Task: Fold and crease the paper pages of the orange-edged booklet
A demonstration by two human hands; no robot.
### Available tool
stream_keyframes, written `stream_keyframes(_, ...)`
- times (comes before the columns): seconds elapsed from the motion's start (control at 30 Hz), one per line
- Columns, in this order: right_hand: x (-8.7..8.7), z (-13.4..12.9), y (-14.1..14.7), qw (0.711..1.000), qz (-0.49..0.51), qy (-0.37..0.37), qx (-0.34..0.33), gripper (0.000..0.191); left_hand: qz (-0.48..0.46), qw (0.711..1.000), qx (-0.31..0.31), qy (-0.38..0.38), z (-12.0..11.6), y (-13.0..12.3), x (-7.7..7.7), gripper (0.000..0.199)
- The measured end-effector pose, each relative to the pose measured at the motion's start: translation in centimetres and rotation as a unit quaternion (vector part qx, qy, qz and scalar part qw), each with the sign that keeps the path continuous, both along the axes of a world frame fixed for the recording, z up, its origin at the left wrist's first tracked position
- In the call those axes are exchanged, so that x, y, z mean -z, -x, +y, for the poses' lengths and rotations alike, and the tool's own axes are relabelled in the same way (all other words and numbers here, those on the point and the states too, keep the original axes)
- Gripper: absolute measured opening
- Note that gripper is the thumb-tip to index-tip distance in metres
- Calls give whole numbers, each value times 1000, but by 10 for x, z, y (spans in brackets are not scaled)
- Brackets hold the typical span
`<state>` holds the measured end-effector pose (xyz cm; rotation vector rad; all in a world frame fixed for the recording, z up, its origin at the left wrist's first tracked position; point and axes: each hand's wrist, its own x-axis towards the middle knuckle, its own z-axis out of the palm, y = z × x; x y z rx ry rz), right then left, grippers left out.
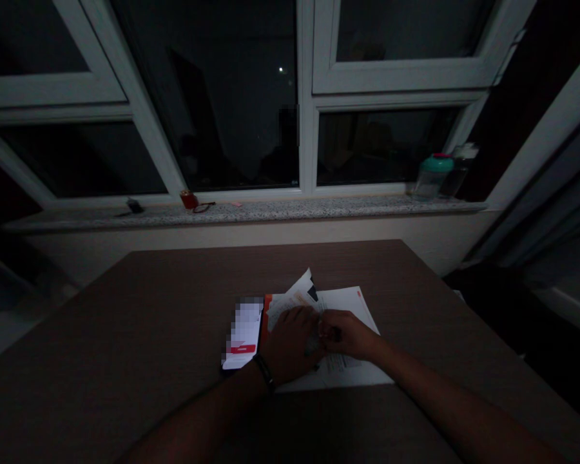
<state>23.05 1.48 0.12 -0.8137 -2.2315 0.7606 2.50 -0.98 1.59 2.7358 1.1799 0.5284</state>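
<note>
1. Head view, the hands: The left hand (290, 345) lay palm down on the papers, its back humped and its fingers closed together, reaching right. A dark band (263, 372) circled its wrist. The right hand (347, 335) came in from the lower right, half curled, with its fingertips meeting the left hand's fingers above the sheets. A pale, crumpled scrap (313, 343) showed between the hands, but I could not tell whether either hand had firm hold of it.

2. Head view, the things under the hands: The loose printed papers (350, 306) lay in a rumpled stack near the table's middle, with one corner lifted and creased upward. An orange-edged booklet (267, 322) lay along their left side. A smartphone (241, 335) sat just beside it, its lit screen blurred by pixelation, with a red bar visible.

3. Head view, the surroundings: The brown wood-grain table (270, 277) had a smooth, faintly streaked top. Beyond it ran a speckled granite windowsill (251, 212), below a white-framed window (309, 129) with dark panes. On the sill stood a clear bottle with a teal lid (432, 178), beside a second, taller bottle (457, 171). Further left were a small red cup (189, 200), a pair of glasses (204, 207) and a small dark object (134, 206). Grey curtains (536, 212) hung at the right.
</note>
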Motion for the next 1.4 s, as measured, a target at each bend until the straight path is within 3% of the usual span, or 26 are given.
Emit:
stream_keyframes(0.13,2,4,-1,995,-35,-51,81,18,4,1000,-3,-3,0,0,-1,59)
stream_keyframes(0.27,7,7,-1,987,-41,-48,147,13,12,1000,-1,-9,-2,0,-4,54)
stream_keyframes(0.5,9,6,-4,991,-14,-20,132,10,28,1000,-2,-4,-1,-4,-7,32)
stream_keyframes(0.7,6,3,-5,999,-26,-24,35,12,29,1000,6,-2,-1,-5,-8,25)
stream_keyframes(0.93,9,11,-3,992,-2,-16,127,11,31,999,3,-9,0,-4,-5,34)
stream_keyframes(1.23,7,5,-4,998,-11,44,43,13,21,1000,2,-21,0,-5,-6,30)
stream_keyframes(1.4,9,8,-3,995,-23,24,95,10,18,1000,5,-17,1,-4,-5,34)
